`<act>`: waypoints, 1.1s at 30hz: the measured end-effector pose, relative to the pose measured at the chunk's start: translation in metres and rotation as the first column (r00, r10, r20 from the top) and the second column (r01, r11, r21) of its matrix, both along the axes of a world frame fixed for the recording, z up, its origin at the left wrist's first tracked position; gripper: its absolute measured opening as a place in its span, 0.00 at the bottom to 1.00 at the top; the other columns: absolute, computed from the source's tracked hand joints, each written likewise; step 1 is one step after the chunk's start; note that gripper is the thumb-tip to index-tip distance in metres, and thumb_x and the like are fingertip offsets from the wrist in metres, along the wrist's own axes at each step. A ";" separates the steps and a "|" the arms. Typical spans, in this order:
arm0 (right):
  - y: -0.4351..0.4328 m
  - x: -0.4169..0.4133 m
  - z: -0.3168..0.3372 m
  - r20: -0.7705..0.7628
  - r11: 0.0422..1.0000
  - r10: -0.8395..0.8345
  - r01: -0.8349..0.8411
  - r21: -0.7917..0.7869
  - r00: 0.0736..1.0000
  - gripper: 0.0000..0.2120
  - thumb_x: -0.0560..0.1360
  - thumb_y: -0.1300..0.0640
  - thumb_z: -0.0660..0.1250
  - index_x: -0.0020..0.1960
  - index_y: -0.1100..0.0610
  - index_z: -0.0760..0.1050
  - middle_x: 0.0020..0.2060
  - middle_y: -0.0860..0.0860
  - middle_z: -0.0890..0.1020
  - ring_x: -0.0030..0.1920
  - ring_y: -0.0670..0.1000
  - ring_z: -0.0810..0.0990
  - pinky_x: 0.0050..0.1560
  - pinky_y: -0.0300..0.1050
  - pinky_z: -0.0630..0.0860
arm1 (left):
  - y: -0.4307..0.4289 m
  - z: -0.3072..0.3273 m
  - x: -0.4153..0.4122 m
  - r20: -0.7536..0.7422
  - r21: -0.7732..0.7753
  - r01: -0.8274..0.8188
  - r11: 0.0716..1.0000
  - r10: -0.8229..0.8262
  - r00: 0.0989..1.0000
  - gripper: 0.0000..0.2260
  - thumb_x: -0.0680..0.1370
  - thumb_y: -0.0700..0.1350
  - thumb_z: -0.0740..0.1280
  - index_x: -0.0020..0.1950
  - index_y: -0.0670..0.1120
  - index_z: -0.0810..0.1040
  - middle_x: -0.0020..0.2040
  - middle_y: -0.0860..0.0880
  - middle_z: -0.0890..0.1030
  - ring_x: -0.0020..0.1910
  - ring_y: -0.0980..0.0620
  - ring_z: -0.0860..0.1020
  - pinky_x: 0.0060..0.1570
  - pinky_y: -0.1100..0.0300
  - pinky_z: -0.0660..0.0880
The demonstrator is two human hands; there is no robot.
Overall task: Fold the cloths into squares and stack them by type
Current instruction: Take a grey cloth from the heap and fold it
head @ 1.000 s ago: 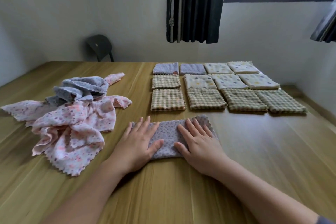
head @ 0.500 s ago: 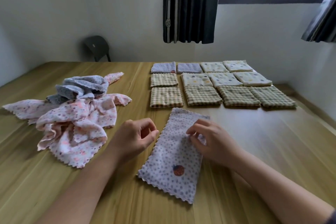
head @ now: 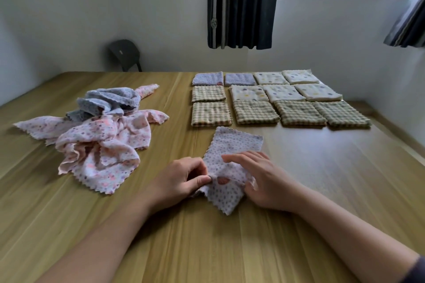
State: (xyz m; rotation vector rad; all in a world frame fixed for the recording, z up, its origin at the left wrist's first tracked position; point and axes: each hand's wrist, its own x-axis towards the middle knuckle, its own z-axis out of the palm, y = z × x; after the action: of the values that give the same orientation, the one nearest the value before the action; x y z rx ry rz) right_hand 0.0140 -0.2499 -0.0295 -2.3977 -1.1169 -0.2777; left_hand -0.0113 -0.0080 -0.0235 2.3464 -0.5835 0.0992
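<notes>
A lilac dotted cloth (head: 232, 147), folded into a long strip, lies lengthwise on the wooden table (head: 322, 179) in front of me. My left hand (head: 181, 179) pinches its near left edge between thumb and fingers, lifting and crumpling the near end. My right hand (head: 259, 179) holds the near right edge, fingers spread over the cloth. A small red patch shows on the cloth between my hands. Beyond it lie folded squares: checked ones (head: 255, 111), cream dotted ones (head: 282, 92) and two lilac ones (head: 239, 79).
A loose heap of pink flowered cloths (head: 101, 145) with a grey-blue cloth (head: 108, 101) on top lies at the left. A dark chair (head: 125, 54) stands behind the table's far edge. The wall and a dark curtain (head: 241, 4) are behind.
The strip lay crosswise under both flat palms, then was turned lengthwise. Now both hands have taken hold of its near end and raised it off the table.
</notes>
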 end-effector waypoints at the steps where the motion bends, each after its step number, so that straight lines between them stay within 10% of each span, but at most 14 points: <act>1: -0.001 -0.003 0.001 -0.029 0.999 0.023 -0.024 -0.024 0.999 0.35 0.66 0.62 0.63 0.71 0.47 0.62 0.65 0.46 0.74 0.67 0.46 0.69 0.68 0.45 0.65 | 0.000 0.000 0.000 -0.024 -0.025 -0.009 1.000 0.009 1.000 0.07 0.76 0.51 0.69 0.41 0.50 0.75 0.33 0.58 0.76 0.32 0.61 0.73 0.34 0.68 0.67; 5: -0.004 -0.006 0.004 -0.054 0.995 0.066 -0.070 -0.074 0.996 0.36 0.68 0.53 0.64 0.75 0.46 0.57 0.70 0.45 0.69 0.71 0.43 0.64 0.70 0.38 0.58 | 0.000 0.001 -0.001 -0.070 -0.081 -0.028 0.996 0.023 0.997 0.07 0.77 0.50 0.68 0.42 0.48 0.75 0.31 0.59 0.76 0.28 0.60 0.73 0.32 0.66 0.68; 9: 0.006 -0.006 0.000 0.006 0.990 0.071 -0.071 0.118 0.997 0.23 0.72 0.57 0.59 0.66 0.53 0.73 0.61 0.48 0.79 0.63 0.45 0.75 0.61 0.44 0.74 | 0.000 0.001 -0.001 -0.036 -0.099 -0.047 0.994 0.044 0.998 0.06 0.78 0.49 0.67 0.43 0.49 0.76 0.33 0.58 0.77 0.30 0.60 0.72 0.32 0.70 0.66; 14: 0.003 -0.005 0.002 -0.239 0.899 0.025 0.082 0.429 0.971 0.17 0.74 0.61 0.58 0.55 0.48 0.81 0.51 0.40 0.83 0.49 0.53 0.83 0.45 0.55 0.79 | 0.005 0.005 -0.001 0.090 -0.140 -0.070 0.988 0.084 0.992 0.19 0.70 0.33 0.56 0.53 0.47 0.78 0.47 0.59 0.77 0.43 0.69 0.74 0.43 0.76 0.67; 17: 0.003 -0.006 0.007 -0.344 0.836 0.045 0.153 0.527 0.938 0.13 0.75 0.59 0.63 0.52 0.45 0.80 0.48 0.42 0.84 0.47 0.46 0.83 0.43 0.45 0.80 | 0.017 0.005 0.001 0.107 -0.032 -0.025 0.999 0.029 0.994 0.27 0.70 0.28 0.61 0.63 0.53 0.74 0.62 0.58 0.75 0.43 0.62 0.77 0.41 0.71 0.71; 21: 0.005 -0.007 0.009 -0.407 0.798 0.079 0.187 0.573 0.910 0.10 0.77 0.58 0.63 0.51 0.50 0.81 0.45 0.47 0.85 0.45 0.46 0.83 0.41 0.39 0.77 | 0.013 -0.002 0.003 0.095 -0.090 0.162 0.983 -0.153 0.984 0.20 0.74 0.45 0.71 0.65 0.49 0.74 0.67 0.55 0.74 0.70 0.59 0.68 0.67 0.65 0.65; 27: 0.004 -0.008 0.015 -0.510 0.758 0.018 0.321 0.568 0.860 0.14 0.79 0.67 0.59 0.46 0.56 0.81 0.38 0.43 0.84 0.40 0.40 0.81 0.38 0.33 0.75 | -0.009 0.006 -0.002 0.082 -0.243 0.080 0.967 -0.062 0.995 0.10 0.76 0.55 0.63 0.47 0.52 0.79 0.43 0.58 0.82 0.42 0.58 0.80 0.38 0.65 0.73; 33: 0.007 0.009 0.018 -0.656 0.718 -0.239 0.585 0.377 0.716 0.12 0.79 0.58 0.61 0.45 0.59 0.82 0.42 0.55 0.85 0.47 0.53 0.83 0.48 0.53 0.79 | -0.036 0.023 0.034 -0.236 -0.116 -0.298 0.947 0.265 0.935 0.10 0.81 0.50 0.60 0.47 0.47 0.77 0.41 0.51 0.78 0.38 0.50 0.76 0.38 0.59 0.70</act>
State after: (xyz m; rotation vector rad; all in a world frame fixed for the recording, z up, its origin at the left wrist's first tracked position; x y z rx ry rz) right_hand 0.0235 -0.2434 -0.0112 -1.9419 -0.1240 -0.0151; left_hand 0.0227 -0.0437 -0.0005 2.2412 -0.1236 0.0154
